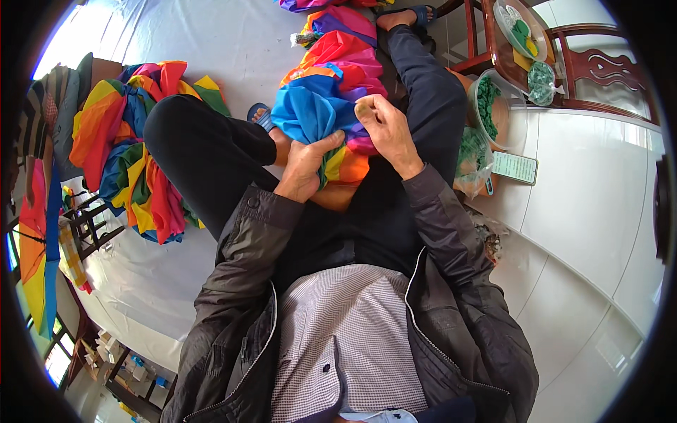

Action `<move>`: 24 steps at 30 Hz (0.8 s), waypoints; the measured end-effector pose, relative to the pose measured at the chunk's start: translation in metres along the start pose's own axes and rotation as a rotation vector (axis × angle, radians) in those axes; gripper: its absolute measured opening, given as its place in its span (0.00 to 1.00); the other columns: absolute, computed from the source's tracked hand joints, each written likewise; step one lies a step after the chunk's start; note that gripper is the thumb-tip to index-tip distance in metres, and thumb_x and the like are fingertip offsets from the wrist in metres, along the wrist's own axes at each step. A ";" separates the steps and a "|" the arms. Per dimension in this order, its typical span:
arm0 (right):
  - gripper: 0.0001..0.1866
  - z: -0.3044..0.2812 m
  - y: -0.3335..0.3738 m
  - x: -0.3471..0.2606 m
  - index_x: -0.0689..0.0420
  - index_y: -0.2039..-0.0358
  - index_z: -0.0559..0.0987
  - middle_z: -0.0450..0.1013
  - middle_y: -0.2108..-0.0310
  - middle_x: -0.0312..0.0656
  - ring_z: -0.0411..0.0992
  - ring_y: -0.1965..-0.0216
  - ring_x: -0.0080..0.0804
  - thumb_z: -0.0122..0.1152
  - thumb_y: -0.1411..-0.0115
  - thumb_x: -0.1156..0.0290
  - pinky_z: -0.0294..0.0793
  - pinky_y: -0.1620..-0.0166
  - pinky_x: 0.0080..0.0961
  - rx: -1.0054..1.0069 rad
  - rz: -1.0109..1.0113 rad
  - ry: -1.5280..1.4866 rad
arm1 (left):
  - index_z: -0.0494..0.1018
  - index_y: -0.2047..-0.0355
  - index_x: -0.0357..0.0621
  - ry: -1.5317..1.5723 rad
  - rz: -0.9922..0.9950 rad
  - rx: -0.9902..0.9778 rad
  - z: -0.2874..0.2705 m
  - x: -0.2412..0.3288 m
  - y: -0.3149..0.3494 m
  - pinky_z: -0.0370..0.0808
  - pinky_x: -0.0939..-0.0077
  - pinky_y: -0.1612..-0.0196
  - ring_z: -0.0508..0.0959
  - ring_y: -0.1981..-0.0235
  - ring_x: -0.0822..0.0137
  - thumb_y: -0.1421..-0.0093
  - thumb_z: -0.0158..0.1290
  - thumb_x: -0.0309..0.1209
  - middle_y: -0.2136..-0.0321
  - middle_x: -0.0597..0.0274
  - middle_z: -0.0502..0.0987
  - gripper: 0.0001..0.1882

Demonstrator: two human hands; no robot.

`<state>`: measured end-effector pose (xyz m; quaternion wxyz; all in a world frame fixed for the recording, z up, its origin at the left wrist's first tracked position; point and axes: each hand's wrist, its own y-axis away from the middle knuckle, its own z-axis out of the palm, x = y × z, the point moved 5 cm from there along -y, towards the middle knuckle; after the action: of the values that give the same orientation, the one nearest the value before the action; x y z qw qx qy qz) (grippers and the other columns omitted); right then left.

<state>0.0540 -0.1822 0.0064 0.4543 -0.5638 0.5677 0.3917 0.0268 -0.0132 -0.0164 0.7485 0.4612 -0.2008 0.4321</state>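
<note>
Left hand was clamped on the multicoloured cloth bunched just beyond it, seemingly to keep the loose fabric steady, while the right hand curled nearby, whether gripping anything impossible to tell.

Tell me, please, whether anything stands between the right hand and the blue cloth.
Nothing visible does. The right hand is at the right side of the blue cloth; whether its fingertips touch it is hard to tell. The left hand holds the cloth's lower part, leaving that side uncovered.
</note>
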 end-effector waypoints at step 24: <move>0.16 0.009 0.014 -0.003 0.62 0.74 0.73 0.71 0.79 0.54 0.70 0.78 0.51 0.64 0.34 0.66 0.65 0.75 0.39 0.125 0.055 0.135 | 0.69 0.41 0.42 0.144 -0.044 0.054 0.002 -0.009 0.004 0.78 0.67 0.45 0.80 0.50 0.64 0.41 0.65 0.20 0.50 0.62 0.77 0.28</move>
<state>0.0408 -0.1717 0.0058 0.4381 -0.5438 0.6357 0.3290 0.0186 -0.0185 -0.0198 0.7577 0.4529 -0.1245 0.4530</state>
